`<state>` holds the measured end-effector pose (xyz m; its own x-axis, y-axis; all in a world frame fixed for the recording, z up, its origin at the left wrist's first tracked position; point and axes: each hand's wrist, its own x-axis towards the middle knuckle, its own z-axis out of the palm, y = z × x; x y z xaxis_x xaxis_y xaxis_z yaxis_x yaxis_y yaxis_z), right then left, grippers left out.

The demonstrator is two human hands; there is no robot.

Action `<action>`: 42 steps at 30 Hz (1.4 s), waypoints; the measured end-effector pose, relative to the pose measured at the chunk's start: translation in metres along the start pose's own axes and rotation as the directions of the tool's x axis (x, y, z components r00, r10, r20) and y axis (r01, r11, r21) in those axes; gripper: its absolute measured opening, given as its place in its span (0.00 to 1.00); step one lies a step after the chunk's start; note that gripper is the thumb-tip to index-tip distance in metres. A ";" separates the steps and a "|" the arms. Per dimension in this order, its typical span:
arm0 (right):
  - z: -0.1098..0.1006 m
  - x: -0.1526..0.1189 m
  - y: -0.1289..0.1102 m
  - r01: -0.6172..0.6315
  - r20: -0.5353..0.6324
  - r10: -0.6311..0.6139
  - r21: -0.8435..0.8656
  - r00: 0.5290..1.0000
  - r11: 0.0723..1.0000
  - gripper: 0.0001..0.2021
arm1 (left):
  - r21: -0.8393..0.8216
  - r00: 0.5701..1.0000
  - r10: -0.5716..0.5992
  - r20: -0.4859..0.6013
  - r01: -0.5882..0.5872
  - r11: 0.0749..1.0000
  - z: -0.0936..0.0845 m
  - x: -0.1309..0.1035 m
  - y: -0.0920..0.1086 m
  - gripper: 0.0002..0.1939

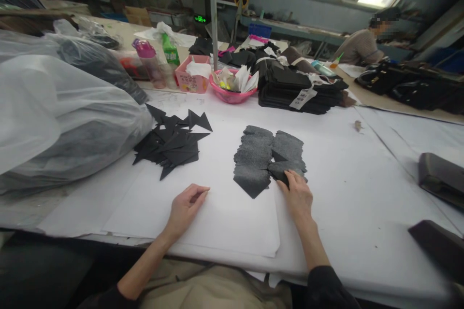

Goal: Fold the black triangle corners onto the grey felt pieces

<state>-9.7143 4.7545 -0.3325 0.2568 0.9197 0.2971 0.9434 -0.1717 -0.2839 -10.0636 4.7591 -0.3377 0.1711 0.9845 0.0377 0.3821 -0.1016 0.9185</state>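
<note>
My right hand (pixel 297 194) rests at the near end of the right row of overlapping dark grey pieces (pixel 288 145), its fingers closed on a dark piece (pixel 279 172). Beside it lies the left row of overlapping pieces (pixel 253 147), with a pointed black tip at its near end. My left hand (pixel 186 206) is over the white paper, thumb and fingertips pressed together; whatever is between them is too small to make out. Beyond my left hand lies a loose pile of black triangular pieces (pixel 174 145).
A large plastic bag (pixel 72 120) bulges at the left. Behind stand a pink basin (pixel 234 91), a pink box (pixel 193 77), bottles (pixel 147 60) and a stack of black pieces (pixel 290 87). Dark objects (pixel 440 176) lie at the right edge. Another person (pixel 358 47) sits at the back right.
</note>
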 end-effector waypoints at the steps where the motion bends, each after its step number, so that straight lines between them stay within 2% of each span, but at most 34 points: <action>1: -0.001 0.000 0.003 0.015 0.003 -0.015 0.001 1.000 1.000 0.18 | 0.009 1.000 0.004 -0.006 -0.004 1.000 0.000 0.000 0.000 0.11; 7: -0.008 0.004 0.012 0.074 0.020 -0.074 0.031 0.997 0.997 0.19 | 0.021 0.999 0.023 -0.022 -0.023 1.000 0.002 -0.001 0.000 0.10; 15: -0.017 0.007 0.016 0.071 0.021 -0.074 0.138 0.997 0.988 0.18 | 0.046 0.999 0.045 -0.028 -0.044 0.998 0.001 -0.001 -0.001 0.10; 19: -0.017 0.006 0.019 -0.024 -0.042 0.033 0.213 0.999 0.977 0.19 | 0.071 0.996 0.079 -0.050 -0.076 0.995 0.006 -0.003 0.013 0.10; 21: -0.017 0.006 0.021 -0.101 -0.081 0.124 0.240 0.989 0.965 0.20 | 0.110 0.985 0.175 -0.001 -0.174 0.979 0.018 -0.004 0.029 0.10; 23: -0.016 0.007 0.022 -0.158 -0.102 0.189 0.260 0.977 0.953 0.21 | 0.166 0.934 0.333 0.129 -0.352 0.921 0.042 -0.003 0.048 0.11; 25: -0.017 0.008 0.021 -0.190 -0.103 0.226 0.280 0.969 0.941 0.21 | 0.255 0.825 0.493 0.277 -0.557 0.790 0.077 0.002 0.066 0.13; 27: -0.018 0.008 0.020 -0.202 -0.084 0.238 0.307 0.968 0.930 0.20 | 0.388 0.694 0.618 0.369 -0.719 0.576 0.118 0.013 0.080 0.14; 28: -0.020 0.008 0.020 -0.203 -0.070 0.238 0.325 0.969 0.924 0.20 | 0.438 0.622 0.668 0.410 -0.776 0.454 0.137 0.019 0.084 0.15; 29: -0.021 0.008 0.019 -0.202 -0.056 0.235 0.346 0.970 0.916 0.19 | 0.484 0.571 0.696 0.436 -0.800 0.354 0.155 0.026 0.086 0.16; 30: -0.022 0.008 0.019 -0.201 -0.043 0.233 0.369 0.972 0.908 0.19 | 0.526 0.550 0.706 0.446 -0.800 0.290 0.171 0.033 0.088 0.17; 31: -0.022 0.007 0.019 -0.201 -0.033 0.232 0.396 0.972 0.896 0.18 | 0.557 0.542 0.704 0.459 -0.793 0.247 0.184 0.039 0.088 0.18; 33: -0.021 0.007 0.020 -0.204 -0.025 0.243 0.463 0.970 0.863 0.17 | 0.610 0.573 0.672 0.470 -0.761 0.223 0.201 0.049 0.086 0.18; 35: -0.016 0.008 0.024 -0.220 -0.034 0.285 0.551 0.958 0.805 0.18 | 0.638 0.617 0.623 0.480 -0.733 0.235 0.207 0.054 0.083 0.18; 37: -0.010 0.010 0.031 -0.247 -0.065 0.375 0.647 0.925 0.721 0.19 | 0.642 0.636 0.592 0.495 -0.727 0.244 0.207 0.055 0.080 0.18; 39: -0.010 0.013 0.041 -0.263 -0.120 0.497 0.730 0.859 0.631 0.20 | 0.633 0.628 0.586 0.512 -0.737 0.237 0.206 0.055 0.078 0.18; 42: -0.025 0.013 0.056 -0.245 -0.230 0.660 0.802 0.715 0.545 0.18 | 0.619 0.623 0.577 0.529 -0.748 0.240 0.207 0.056 0.078 0.18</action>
<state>-9.6534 4.7481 -0.3220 0.8545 0.4634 0.2348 0.2828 -0.0357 -0.9585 -9.8363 4.7768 -0.3452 0.8071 0.4792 0.3449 0.5262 -0.8488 -0.0519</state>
